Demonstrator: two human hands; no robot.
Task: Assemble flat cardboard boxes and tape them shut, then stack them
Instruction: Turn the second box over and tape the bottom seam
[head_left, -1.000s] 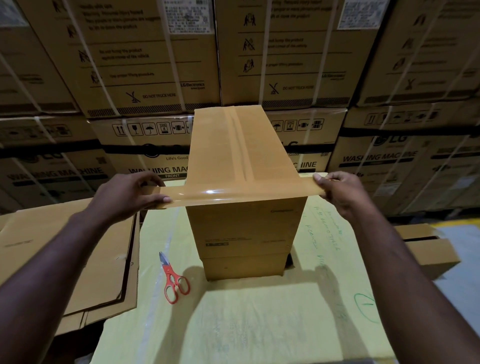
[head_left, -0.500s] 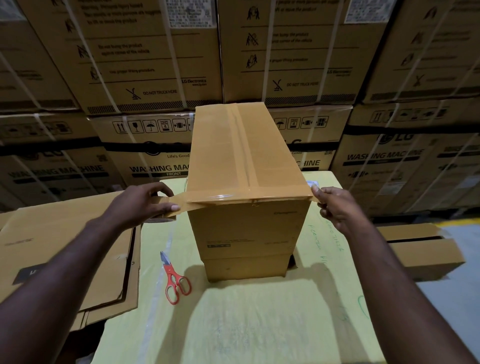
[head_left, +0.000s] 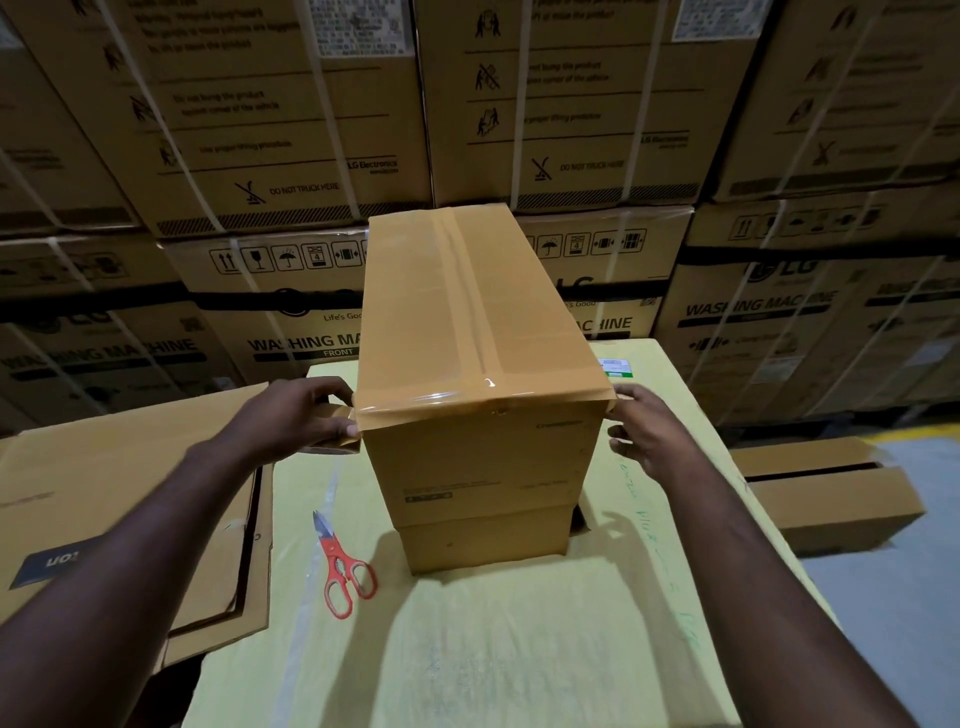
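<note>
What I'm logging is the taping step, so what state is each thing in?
top box: closed, seam taped, stacked on lower box.
tape strip: stretched across the near top edge, uncut.
tape roll: gripped by left hand.
right hand: pinches the strip's end.
scissors: blades shut, lying on table.
flat cardboard: piled at left.

A pale yellow-green worktop (head_left: 493, 660) fills the lower middle of the frame. At its centre stands a squat cardboard box (head_left: 488, 538), bearing a taller one. Red-handled scissors (head_left: 340, 569) lie just left of it, closed. Green handwriting (head_left: 644, 501) runs down the right side, and a small printed label (head_left: 615, 367) sits at the far right corner.
</note>
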